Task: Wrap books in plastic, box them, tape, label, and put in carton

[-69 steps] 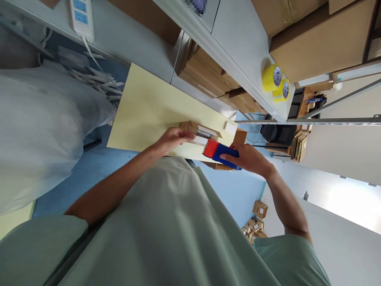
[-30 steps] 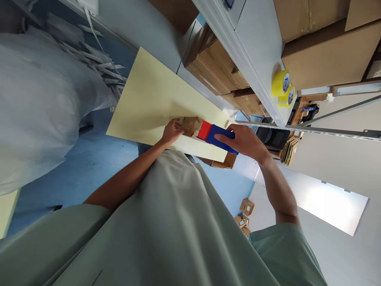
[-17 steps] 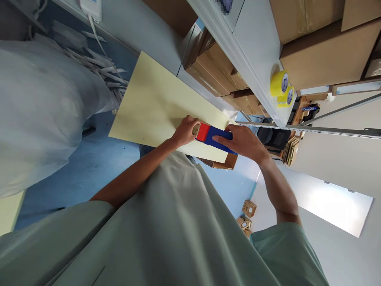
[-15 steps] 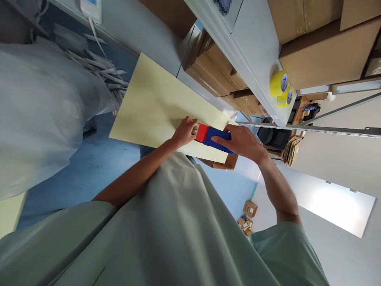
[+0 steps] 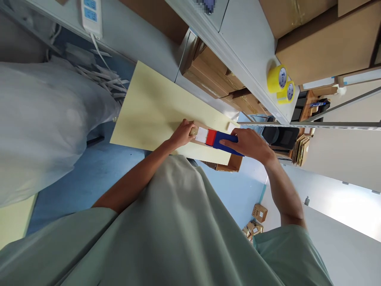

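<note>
My left hand has its fingers closed around the near end of a narrow brown cardboard box. A white label shows on the box's top. Against that label lies a flat blue-and-red piece, its red end toward my left hand. My right hand grips the blue part, thumb on top and fingers over the far edge. I cannot tell whether this piece wraps the box or lies on it. Both are over a pale yellow board. A small white item sits near my right fingers.
Brown cartons stand behind the board. Yellow tape rolls rest on a shelf at upper right. A large translucent bag fills the left side. A white power strip and an open carton are near the board.
The blue-and-red piece has moved right with my right hand, away from my left hand. The white label and more brown box now show between them. The camera view has shifted slightly.
</note>
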### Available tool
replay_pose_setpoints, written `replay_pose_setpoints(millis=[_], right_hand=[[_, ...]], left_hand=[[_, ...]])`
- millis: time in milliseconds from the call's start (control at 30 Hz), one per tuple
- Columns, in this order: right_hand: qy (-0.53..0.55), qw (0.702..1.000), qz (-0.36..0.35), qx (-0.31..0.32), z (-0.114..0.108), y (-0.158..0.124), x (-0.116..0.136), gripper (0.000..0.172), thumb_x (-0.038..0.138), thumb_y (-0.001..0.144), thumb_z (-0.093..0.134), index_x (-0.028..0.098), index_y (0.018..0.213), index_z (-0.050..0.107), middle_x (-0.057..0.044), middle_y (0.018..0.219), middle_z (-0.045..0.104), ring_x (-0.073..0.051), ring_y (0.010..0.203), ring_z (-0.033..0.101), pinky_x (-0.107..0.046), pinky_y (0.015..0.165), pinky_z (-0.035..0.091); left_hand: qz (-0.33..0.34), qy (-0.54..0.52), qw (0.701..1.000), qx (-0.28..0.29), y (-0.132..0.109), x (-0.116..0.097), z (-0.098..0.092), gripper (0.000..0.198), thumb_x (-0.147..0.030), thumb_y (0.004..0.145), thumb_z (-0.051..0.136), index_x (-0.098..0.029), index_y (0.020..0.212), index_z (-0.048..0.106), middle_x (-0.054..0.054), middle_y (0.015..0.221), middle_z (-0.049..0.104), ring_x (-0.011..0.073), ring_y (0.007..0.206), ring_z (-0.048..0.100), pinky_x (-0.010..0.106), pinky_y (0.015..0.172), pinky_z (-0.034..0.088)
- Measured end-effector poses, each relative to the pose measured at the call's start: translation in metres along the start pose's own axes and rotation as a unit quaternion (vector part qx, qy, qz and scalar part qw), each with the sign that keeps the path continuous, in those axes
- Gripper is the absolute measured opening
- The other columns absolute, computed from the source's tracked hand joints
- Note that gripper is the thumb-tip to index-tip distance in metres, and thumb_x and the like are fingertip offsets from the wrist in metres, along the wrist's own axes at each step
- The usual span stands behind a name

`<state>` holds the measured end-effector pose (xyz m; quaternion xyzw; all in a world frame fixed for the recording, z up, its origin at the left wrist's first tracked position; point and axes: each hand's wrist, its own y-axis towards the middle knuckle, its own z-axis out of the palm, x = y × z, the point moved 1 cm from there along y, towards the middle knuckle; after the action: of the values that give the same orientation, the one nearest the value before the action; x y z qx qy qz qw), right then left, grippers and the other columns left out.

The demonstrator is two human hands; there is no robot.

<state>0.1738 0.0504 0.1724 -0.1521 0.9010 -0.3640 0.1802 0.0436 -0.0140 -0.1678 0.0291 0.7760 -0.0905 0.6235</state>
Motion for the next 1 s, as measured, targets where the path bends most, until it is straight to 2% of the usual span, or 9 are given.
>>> replay_pose_setpoints(millis=[167, 367, 567, 700, 767, 800, 867, 933, 1000], right_hand=[[0.007, 1.0, 0.005, 0.015, 0.027, 0.013, -0.044, 0.06, 0.077, 0.107, 0.061, 0.02, 0.102, 0.075, -0.013, 0.099, 0.081, -0.028, 0.091, 0.075, -0.034, 0.073, 0.044], [0.046, 0.997, 0.007, 0.062, 0.078, 0.054, -0.089, 0.062, 0.077, 0.108, 0.058, 0.018, 0.102, 0.078, -0.015, 0.098, 0.082, -0.028, 0.088, 0.076, -0.034, 0.071, 0.045], [0.083, 0.993, -0.018, 0.084, 0.126, 0.091, -0.106, 0.058, 0.07, 0.11, 0.059, 0.015, 0.11, 0.078, -0.018, 0.108, 0.083, -0.029, 0.097, 0.077, -0.034, 0.074, 0.047], [0.119, 0.988, -0.032, 0.095, 0.15, 0.106, -0.112, 0.055, 0.066, 0.109, 0.06, 0.015, 0.12, 0.075, -0.019, 0.113, 0.083, -0.03, 0.104, 0.077, -0.034, 0.081, 0.05], [0.137, 0.985, -0.042, 0.093, 0.16, 0.111, -0.116, 0.055, 0.066, 0.11, 0.06, 0.015, 0.125, 0.075, -0.019, 0.115, 0.083, -0.031, 0.107, 0.077, -0.035, 0.085, 0.051], [0.144, 0.984, -0.048, 0.09, 0.164, 0.113, -0.117, 0.056, 0.066, 0.11, 0.059, 0.015, 0.127, 0.074, -0.019, 0.116, 0.083, -0.032, 0.108, 0.077, -0.036, 0.086, 0.052], [0.154, 0.982, -0.065, 0.083, 0.17, 0.117, -0.121, 0.056, 0.066, 0.11, 0.059, 0.016, 0.13, 0.075, -0.02, 0.117, 0.083, -0.034, 0.111, 0.077, -0.037, 0.087, 0.053], [0.159, 0.981, -0.084, 0.075, 0.173, 0.12, -0.124, 0.055, 0.065, 0.11, 0.059, 0.018, 0.132, 0.075, -0.02, 0.118, 0.083, -0.035, 0.113, 0.077, -0.037, 0.088, 0.054], [0.161, 0.98, -0.099, 0.068, 0.173, 0.123, -0.126, 0.055, 0.066, 0.11, 0.06, 0.019, 0.133, 0.076, -0.021, 0.12, 0.083, -0.036, 0.116, 0.077, -0.037, 0.09, 0.054]], left_hand=[[-0.008, 0.028, 0.999, 0.012, -0.003, 0.001, -0.008, 0.056, -0.011, 0.079, 0.083, -0.02, 0.133, 0.072, 0.013, 0.127, 0.065, 0.0362, 0.131, 0.062, 0.054, 0.119, 0.053], [-0.039, 0.078, 0.996, 0.034, -0.005, -0.002, -0.016, 0.059, -0.014, 0.08, 0.084, -0.025, 0.137, 0.07, 0.011, 0.13, 0.061, 0.0307, 0.117, 0.068, 0.049, 0.115, 0.058], [-0.082, 0.112, 0.989, 0.042, -0.008, -0.004, -0.02, 0.061, -0.013, 0.081, 0.081, -0.025, 0.139, 0.069, 0.009, 0.13, 0.059, 0.0228, 0.098, 0.071, 0.048, 0.111, 0.063], [-0.127, 0.134, 0.982, 0.046, -0.012, -0.014, -0.023, 0.062, -0.008, 0.08, 0.076, -0.024, 0.139, 0.069, 0.01, 0.135, 0.06, 0.0243, 0.105, 0.074, 0.047, 0.108, 0.065], [-0.135, 0.165, 0.976, 0.039, -0.015, -0.023, -0.019, 0.059, -0.009, 0.083, 0.075, -0.024, 0.14, 0.067, 0.013, 0.138, 0.061, 0.0294, 0.12, 0.073, 0.05, 0.115, 0.062], [-0.131, 0.188, 0.973, 0.029, -0.017, -0.028, -0.015, 0.058, -0.011, 0.084, 0.077, -0.023, 0.14, 0.066, 0.016, 0.143, 0.06, 0.0335, 0.132, 0.068, 0.053, 0.121, 0.057], [-0.121, 0.233, 0.965, -0.001, -0.019, -0.037, 0.001, 0.061, -0.022, 0.087, 0.084, -0.02, 0.143, 0.062, 0.023, 0.159, 0.053, 0.0423, 0.158, 0.049, 0.061, 0.134, 0.042], [-0.122, 0.259, 0.958, -0.033, -0.019, -0.044, 0.023, 0.077, -0.04, 0.089, 0.09, -0.016, 0.152, 0.054, 0.029, 0.178, 0.034, 0.0477, 0.172, 0.025, 0.067, 0.14, 0.027], [-0.138, 0.259, 0.954, -0.061, -0.016, -0.046, 0.047, 0.093, -0.056, 0.095, 0.084, -0.011, 0.164, 0.041, 0.032, 0.186, 0.017, 0.0477, 0.177, 0.011, 0.068, 0.142, 0.019]])
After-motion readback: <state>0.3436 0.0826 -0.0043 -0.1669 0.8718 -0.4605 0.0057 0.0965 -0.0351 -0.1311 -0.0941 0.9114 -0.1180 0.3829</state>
